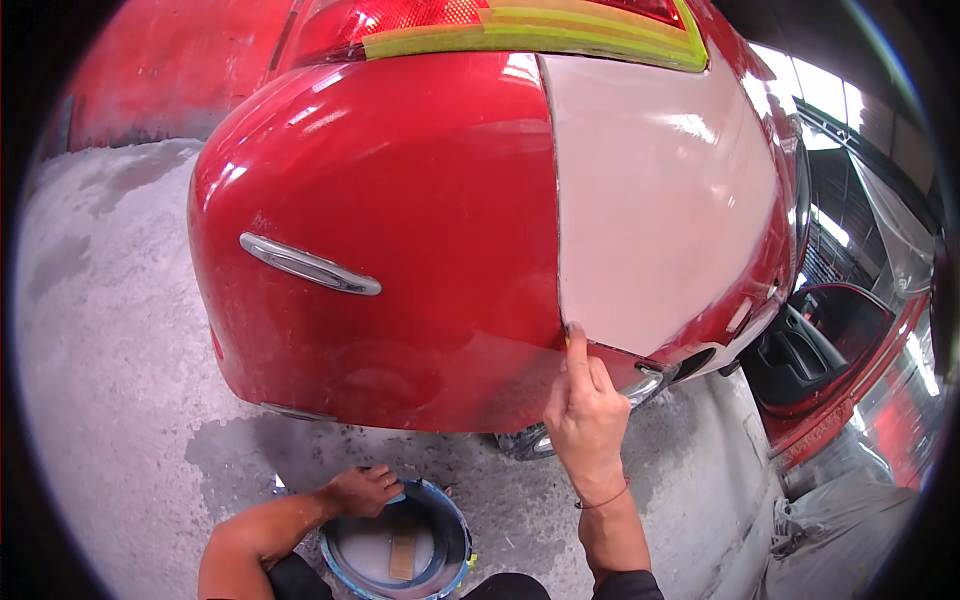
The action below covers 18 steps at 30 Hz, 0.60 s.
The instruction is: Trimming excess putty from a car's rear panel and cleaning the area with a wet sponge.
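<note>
Bumper (pixel 400 240), red and glossy, fills the middle of the view, curving round the car's corner, with a chrome strip (pixel 310 265) set into its left side. Right beside it sits a big pale patch (pixel 660 200), matt and pinkish-white, meeting the red along a sharp vertical seam. Right hand (pixel 585 410) is up at the bottom of that seam, index finger stretched straight and its tip touching the panel edge, the other fingers curled in against the palm. Something small and yellow shows by that fingertip, too tiny to make out. A thin red band circles the wrist. Left hand (pixel 362 490) is down low at the bucket (pixel 455 530), fingers bent over its blue rim, gripping the near-left edge. Bucket stands on the floor under the bumper, cloudy water inside and a tan block (pixel 403 555) lying in it. Up top, yellow-green tape (pixel 560 35) masks the edge of the red tail lamp (pixel 400 20). Tyre (pixel 525 442) peeks out just below the bumper, near the right wrist. Concrete floor (pixel 110 350) is grey and dusty, darker and damp around the bucket. Off to the right, an open car door (pixel 830 350) with dark trim, and crumpled plastic sheeting (pixel 850 520) below it.
</note>
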Motion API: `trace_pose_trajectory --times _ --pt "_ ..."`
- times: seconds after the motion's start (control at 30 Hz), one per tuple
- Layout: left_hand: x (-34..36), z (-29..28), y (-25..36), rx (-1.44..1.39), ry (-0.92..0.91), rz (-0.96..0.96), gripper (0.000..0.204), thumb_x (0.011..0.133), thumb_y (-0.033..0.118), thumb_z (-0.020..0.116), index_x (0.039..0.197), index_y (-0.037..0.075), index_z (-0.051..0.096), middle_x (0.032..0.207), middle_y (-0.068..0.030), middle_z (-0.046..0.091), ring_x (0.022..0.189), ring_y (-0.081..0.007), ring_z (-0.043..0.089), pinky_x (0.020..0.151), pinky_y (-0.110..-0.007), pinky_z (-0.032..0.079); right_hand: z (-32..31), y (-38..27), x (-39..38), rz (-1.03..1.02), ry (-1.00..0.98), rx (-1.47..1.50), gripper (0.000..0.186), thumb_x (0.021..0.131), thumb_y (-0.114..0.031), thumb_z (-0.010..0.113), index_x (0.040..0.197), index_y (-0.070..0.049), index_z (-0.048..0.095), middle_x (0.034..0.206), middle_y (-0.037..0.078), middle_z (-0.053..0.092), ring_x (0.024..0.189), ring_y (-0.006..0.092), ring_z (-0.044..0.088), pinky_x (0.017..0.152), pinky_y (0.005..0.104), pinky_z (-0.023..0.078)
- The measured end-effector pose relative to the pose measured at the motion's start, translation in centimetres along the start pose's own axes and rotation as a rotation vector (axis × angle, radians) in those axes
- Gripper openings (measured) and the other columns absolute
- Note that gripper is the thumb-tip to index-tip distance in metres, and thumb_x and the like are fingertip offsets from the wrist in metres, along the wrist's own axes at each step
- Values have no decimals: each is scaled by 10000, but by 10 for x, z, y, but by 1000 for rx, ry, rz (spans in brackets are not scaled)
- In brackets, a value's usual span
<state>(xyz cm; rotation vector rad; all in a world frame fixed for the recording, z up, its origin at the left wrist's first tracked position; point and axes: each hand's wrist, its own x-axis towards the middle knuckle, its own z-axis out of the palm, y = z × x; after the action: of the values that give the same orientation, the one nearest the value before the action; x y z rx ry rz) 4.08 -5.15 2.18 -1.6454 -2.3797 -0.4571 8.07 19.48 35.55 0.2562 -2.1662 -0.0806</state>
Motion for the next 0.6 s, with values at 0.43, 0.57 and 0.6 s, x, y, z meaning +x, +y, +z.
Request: trace_pose_trajectory --times 0.43,0.57,0.6 --pt "6 -10 1 39 -139 28 427 838 197 612 1236 52 663 1159 -82 654 1190 -255 575 813 -395 611 -14 7 23 -84 182 258 453 890 -1 713 1335 17 631 931 134 740 731 257 729 633 354 584" --pt "2 15 -4 95 -43 64 459 830 191 619 1267 53 647 1155 -73 650 1182 -257 573 816 -382 613 1 6 23 -67 263 365 383 900 -7 708 1281 1 665 1025 152 761 825 273 756 708 342 613" --pt "0 18 -6 109 -51 48 467 825 192 626 1272 56 643 1155 -67 648 1177 -253 572 813 -376 613 1 5 25 -72 266 371 388 898 -7 707 1284 -2 664 1005 143 756 811 272 749 701 344 610"
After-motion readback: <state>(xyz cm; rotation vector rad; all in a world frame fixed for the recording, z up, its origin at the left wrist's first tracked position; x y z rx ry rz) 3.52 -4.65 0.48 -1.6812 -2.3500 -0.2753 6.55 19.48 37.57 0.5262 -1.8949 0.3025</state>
